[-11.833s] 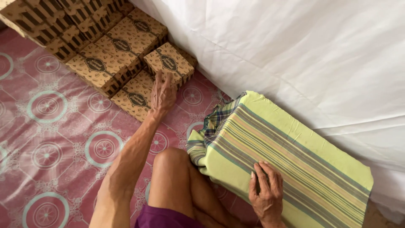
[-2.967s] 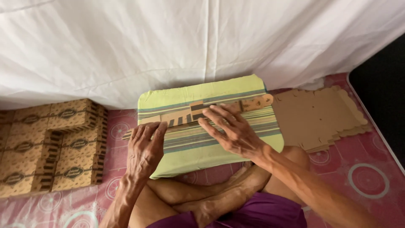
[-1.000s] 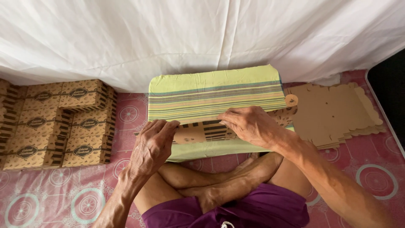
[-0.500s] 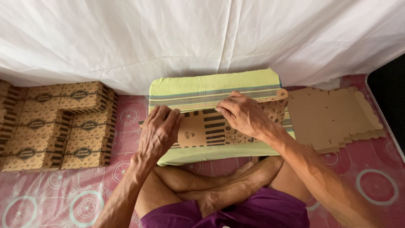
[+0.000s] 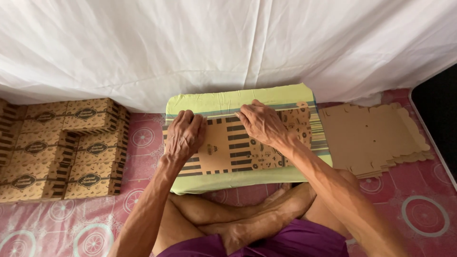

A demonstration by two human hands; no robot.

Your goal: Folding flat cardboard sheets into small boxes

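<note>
Boxes (image 5: 57,147) already folded stand stacked at the far left on the pink patterned mat (image 5: 419,214), brown with dark stripes and oval labels, packed close against each other beneath the hanging white sheet (image 5: 228,47). Just to their right lies a green striped cushion (image 5: 228,100), serving as a work surface in front of the person's crossed legs (image 5: 247,219). Flat on it rests the printed cardboard blank (image 5: 233,150), spread out with its striped and patterned face up. The left hand (image 5: 184,135) presses down on the blank's left part, fingers curled under at the far edge, so it appears to be bending or pinching a flap there; whether it truly grips the card I cannot tell. The right hand (image 5: 262,123) lies flat and spread over the middle and right of the blank, palm down, holding it against the cushion without closing on it. Further right, a stack of unfolded blanks (image 5: 373,138) sits plain side up on the mat, just beside the cushion. Because the cushion is soft, uneven pressure could let the card buckle off its score line, giving a crooked crease. If the flat right hand slips, the blank may skid toward the stack, and a hard pull on the left flap could tear it.
</note>
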